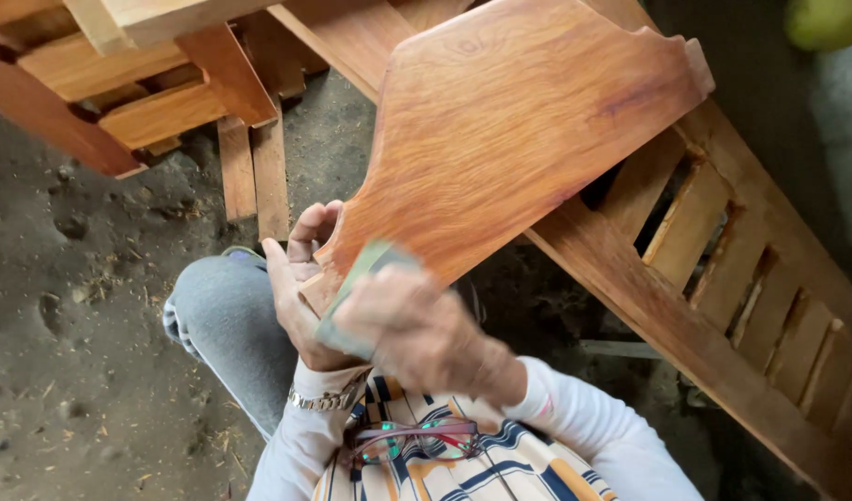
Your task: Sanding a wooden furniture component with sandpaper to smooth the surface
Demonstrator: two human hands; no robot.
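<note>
A shaped, reddish-brown wooden panel with a curved edge tilts up from my lap toward the upper right. My left hand grips its near lower end from the left side, fingers curled behind the wood. My right hand, blurred by motion, presses a greenish sheet of sandpaper against the panel's near edge. A metal watch sits on my left wrist.
A slatted wooden frame runs diagonally under the panel on the right. More wooden furniture parts lie at the upper left on the dirt floor. My grey-trousered knee is below. Glasses hang on my striped shirt.
</note>
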